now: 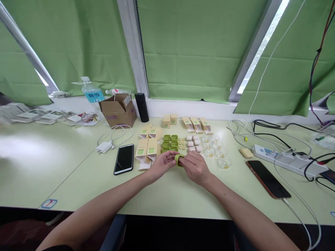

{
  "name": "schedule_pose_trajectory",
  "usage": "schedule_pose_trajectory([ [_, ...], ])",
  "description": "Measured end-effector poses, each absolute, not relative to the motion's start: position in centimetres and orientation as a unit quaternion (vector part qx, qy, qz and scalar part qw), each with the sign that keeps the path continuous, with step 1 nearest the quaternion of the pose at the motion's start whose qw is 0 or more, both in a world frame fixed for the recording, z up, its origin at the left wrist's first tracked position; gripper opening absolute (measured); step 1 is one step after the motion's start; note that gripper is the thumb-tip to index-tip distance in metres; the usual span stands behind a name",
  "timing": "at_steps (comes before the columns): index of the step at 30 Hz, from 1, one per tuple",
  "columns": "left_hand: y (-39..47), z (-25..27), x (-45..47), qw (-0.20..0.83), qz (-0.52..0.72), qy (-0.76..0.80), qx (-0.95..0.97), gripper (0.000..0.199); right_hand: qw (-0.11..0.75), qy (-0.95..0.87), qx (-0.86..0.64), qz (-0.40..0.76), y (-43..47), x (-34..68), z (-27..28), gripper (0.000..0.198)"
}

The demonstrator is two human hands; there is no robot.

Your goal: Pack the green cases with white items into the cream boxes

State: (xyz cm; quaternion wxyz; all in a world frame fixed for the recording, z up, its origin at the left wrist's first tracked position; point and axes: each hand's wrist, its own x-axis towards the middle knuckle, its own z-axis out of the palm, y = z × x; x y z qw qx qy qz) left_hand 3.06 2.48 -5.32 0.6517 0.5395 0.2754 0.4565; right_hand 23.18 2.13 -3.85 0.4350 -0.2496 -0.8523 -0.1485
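Observation:
Both hands meet over the table, closed on a small green square case point(178, 159) tilted with its open side to the right. My left hand point(162, 164) pinches its left edge. The fingers of my right hand point(195, 168) are at its opening, and they hide what is inside. Just behind lie several green square cases point(166, 143) in two columns. Beside them are small yellowish pieces point(181, 143), pale pink rounded blocks point(196, 142) and clear plastic covers point(220, 152). Folded kraft paper boxes point(152, 147) lie to the left.
A phone point(124, 159) lies left, a charger point(104, 146) behind it. An open cardboard box point(117, 111), a water bottle point(92, 92) and a black cylinder point(142, 107) stand at the back. To the right are another phone point(269, 179), a power strip point(284, 158) and tangled cables.

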Motion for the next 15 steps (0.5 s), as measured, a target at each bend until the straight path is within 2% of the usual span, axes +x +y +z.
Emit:
schedule_pose_trajectory([
  [3, 2.68, -5.43, 3.03, 0.678, 0.475, 0.254, 0.5, 0.048, 0.453, -0.846, -0.246, -0.138, 2.1, 23.5, -3.8, 0.026],
  [7, 3.08, -5.49, 2.79, 0.699, 0.5, 0.251, 0.445, 0.048, 0.518, -0.818, -0.219, -0.121, 2.0, 23.89, -3.46, 0.042],
  [11, 3.01, -5.35, 2.66, 0.713, 0.482, 0.244, 0.446, 0.046, 0.496, -0.827, -0.255, -0.072, 1.97, 23.79, -3.38, 0.062],
  [15, 2.74, -5.15, 2.81, 0.724, 0.465, 0.228, 0.455, 0.043, 0.486, -0.833, -0.259, -0.049, 2.07, 23.36, -3.82, 0.054],
])
